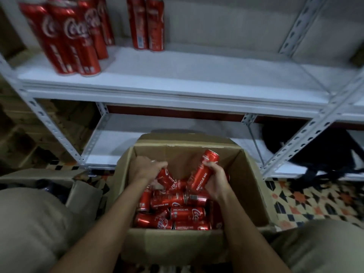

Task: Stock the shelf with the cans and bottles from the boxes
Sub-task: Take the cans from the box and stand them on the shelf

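Observation:
An open cardboard box (250, 186) stands on the floor between my knees, with several red cola cans (177, 211) lying loose inside. My right hand (215, 180) grips one red can (204, 170), tilted up out of the pile. My left hand (146, 168) reaches into the box and curls round another red can (167, 179) that lies among the others. On the white metal shelf (177, 75) above, several slim red cans (67, 40) stand at the left, and two more red cans (145, 24) stand near the middle.
A lower white shelf board (118, 142) sits behind the box. A second cardboard box (59, 186) lies at my left. A dark bag (319, 152) rests at the right under the shelf. Patterned tiles (315, 198) cover the floor. My knees (29, 223) frame the box.

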